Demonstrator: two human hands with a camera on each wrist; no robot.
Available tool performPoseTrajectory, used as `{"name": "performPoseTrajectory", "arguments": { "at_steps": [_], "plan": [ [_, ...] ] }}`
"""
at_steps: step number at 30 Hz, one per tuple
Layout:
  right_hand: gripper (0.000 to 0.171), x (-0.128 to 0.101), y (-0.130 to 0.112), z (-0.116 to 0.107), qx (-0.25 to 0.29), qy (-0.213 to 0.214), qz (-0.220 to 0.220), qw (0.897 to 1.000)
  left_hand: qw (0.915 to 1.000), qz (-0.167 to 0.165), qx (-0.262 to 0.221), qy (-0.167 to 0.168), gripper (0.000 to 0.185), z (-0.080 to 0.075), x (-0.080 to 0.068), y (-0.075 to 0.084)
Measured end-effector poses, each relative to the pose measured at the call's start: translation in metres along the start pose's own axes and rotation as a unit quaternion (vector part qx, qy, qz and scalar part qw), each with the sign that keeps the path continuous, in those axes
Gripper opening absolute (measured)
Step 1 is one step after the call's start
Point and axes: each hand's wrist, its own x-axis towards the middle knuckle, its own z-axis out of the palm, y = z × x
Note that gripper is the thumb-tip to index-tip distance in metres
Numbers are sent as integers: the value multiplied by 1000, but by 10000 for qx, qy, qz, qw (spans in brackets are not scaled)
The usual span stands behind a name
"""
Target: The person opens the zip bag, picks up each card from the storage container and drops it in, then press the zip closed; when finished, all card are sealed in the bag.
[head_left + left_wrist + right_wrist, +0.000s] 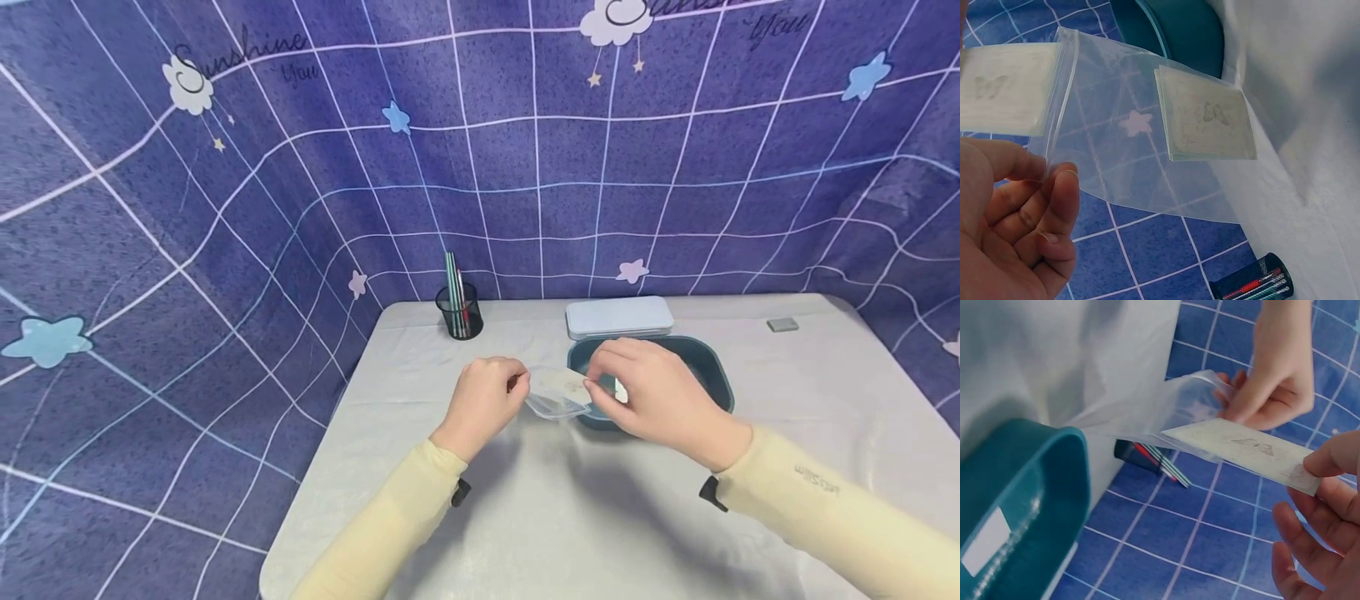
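Our left hand (483,398) pinched the mouth of a clear zip bag (1147,150); our right hand (656,396) pinched a pale card (1241,453) at that opening, both above the white table (525,517). A teal basin (712,371) lay under the right hand, a pale lid (618,317) behind it, a pen cup (459,312) left, open tabletop toward us

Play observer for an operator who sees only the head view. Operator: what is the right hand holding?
Observer: The right hand pinches a pale card with a butterfly print, at the mouth of the bag.
Operator: Is the bag empty?
Observer: No, a second card lies inside it.
Operator: How does the left hand grip?
Observer: The left hand pinches the bag's rim between thumb and finger.
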Motion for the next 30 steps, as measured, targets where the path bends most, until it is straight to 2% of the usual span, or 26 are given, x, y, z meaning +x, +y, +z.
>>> {"name": "performPoseTrajectory", "arguments": {
  "at_steps": [5,15,30],
  "plan": [
    [9,-6,4,14,-138,-295,123,9994,10000,23,-8,34,16,1,0,0],
    [13,-8,10,42,-245,-411,-25,9989,9999,71,25,69,16,1,0,1],
    [13,-5,13,54,-377,-485,-65,9981,9999,107,55,62,18,1,0,3]
  ]
}}
